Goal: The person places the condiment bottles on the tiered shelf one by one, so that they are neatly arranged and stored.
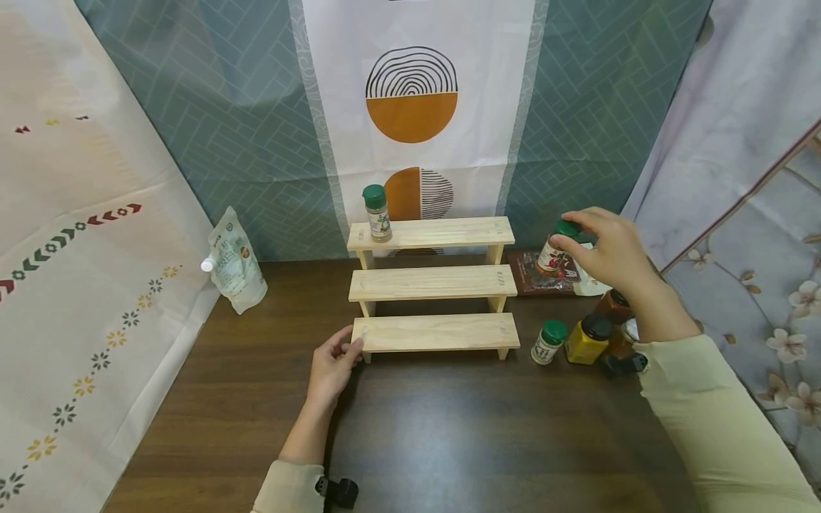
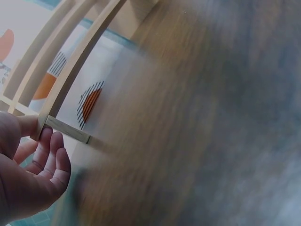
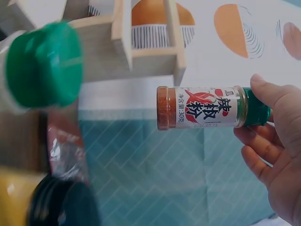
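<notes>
My right hand (image 1: 606, 246) grips a chili powder jar (image 3: 202, 107) by its green cap, above a dark red packet (image 1: 529, 274) at the right of the shelf. Red powder shows through the glass under the white label. With thumb and fingers, my left hand (image 1: 333, 363) pinches the left end of the lowest step of a three-step wooden shelf (image 1: 436, 333). That grip also shows in the left wrist view, where the thumb lies on the board (image 2: 70, 75) and fingers curl beneath. One green-capped spice jar (image 1: 377, 214) stands at the left end of the top step.
Right of the shelf stand another green-capped jar (image 1: 548, 342), a yellow jar with a black lid (image 1: 588, 340) and reddish-brown jars (image 1: 613, 306), partly behind the right wrist. A spouted white pouch (image 1: 236, 263) leans at the left. Patterned cloths hang around the brown table (image 1: 449, 427).
</notes>
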`<act>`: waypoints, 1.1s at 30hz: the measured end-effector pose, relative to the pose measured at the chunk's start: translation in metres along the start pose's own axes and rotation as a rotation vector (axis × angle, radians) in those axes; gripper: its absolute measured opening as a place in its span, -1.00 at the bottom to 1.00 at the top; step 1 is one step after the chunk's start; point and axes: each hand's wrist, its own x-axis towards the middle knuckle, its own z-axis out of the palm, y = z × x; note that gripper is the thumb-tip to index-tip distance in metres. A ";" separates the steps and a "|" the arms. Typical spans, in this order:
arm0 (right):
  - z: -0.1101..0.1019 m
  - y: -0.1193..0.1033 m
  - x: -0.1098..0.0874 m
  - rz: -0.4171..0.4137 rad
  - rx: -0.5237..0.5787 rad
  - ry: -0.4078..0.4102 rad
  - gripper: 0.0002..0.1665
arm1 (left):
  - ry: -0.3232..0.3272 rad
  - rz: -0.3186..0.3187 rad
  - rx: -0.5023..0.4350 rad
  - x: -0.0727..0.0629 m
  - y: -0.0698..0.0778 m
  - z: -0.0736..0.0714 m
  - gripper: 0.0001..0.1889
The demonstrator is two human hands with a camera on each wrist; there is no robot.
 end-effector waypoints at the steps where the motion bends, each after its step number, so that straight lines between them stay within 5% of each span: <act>1: 0.001 -0.002 0.003 -0.015 0.004 0.012 -0.49 | -0.002 -0.001 0.000 0.000 0.000 0.000 -0.56; 21: 0.030 -0.048 0.065 -0.072 0.132 0.032 -0.55 | -0.005 -0.021 -0.023 -0.001 0.000 0.000 -0.55; 30: 0.047 -0.065 0.086 -0.082 0.173 0.008 -0.51 | -0.031 -0.031 -0.029 -0.009 0.026 -0.002 -0.57; 33: 0.054 -0.070 0.091 -0.068 0.179 -0.019 -0.49 | -0.029 -0.030 -0.039 -0.008 0.021 -0.002 -0.56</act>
